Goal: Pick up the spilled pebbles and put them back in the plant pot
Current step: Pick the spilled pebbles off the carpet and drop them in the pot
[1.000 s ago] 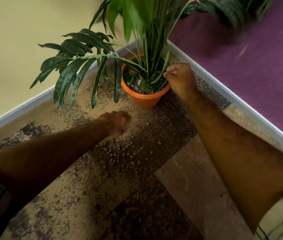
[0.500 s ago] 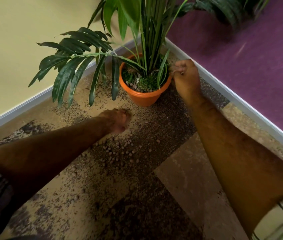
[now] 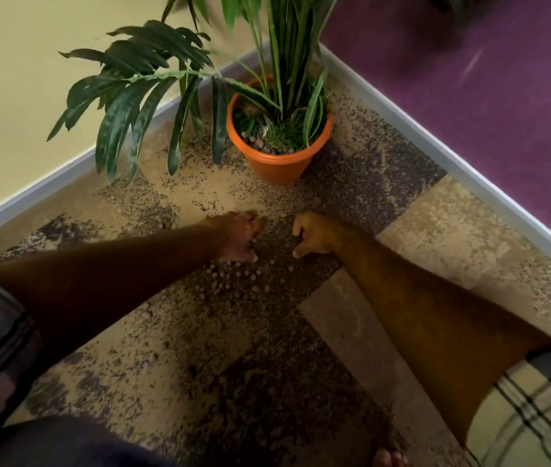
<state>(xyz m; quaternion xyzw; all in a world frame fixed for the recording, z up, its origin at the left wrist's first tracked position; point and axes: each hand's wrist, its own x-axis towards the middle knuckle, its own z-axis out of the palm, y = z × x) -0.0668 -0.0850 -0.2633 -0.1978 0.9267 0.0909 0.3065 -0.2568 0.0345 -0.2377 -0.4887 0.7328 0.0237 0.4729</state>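
An orange plant pot [image 3: 277, 163] stands in the corner of the room, with a tall green plant [image 3: 287, 62] and several pebbles inside its rim. Several small brown pebbles [image 3: 233, 281] lie scattered on the speckled carpet in front of it. My left hand [image 3: 238, 235] rests on the carpet at the far edge of the scatter, fingers curled down onto the pebbles. My right hand [image 3: 312, 234] is low over the carpet just to the right, fingers curled in. What either hand holds is hidden.
A yellow wall [image 3: 14, 79] runs along the left and a purple wall [image 3: 469, 79] along the right, both with grey skirting [image 3: 435, 146]. Long drooping leaves [image 3: 139, 102] hang left of the pot. My toes [image 3: 390, 460] show at the bottom edge.
My right hand has come away from the pot's rim and down to the carpet beside my left hand. The left hand stayed at the pebbles. The view has tilted downward.
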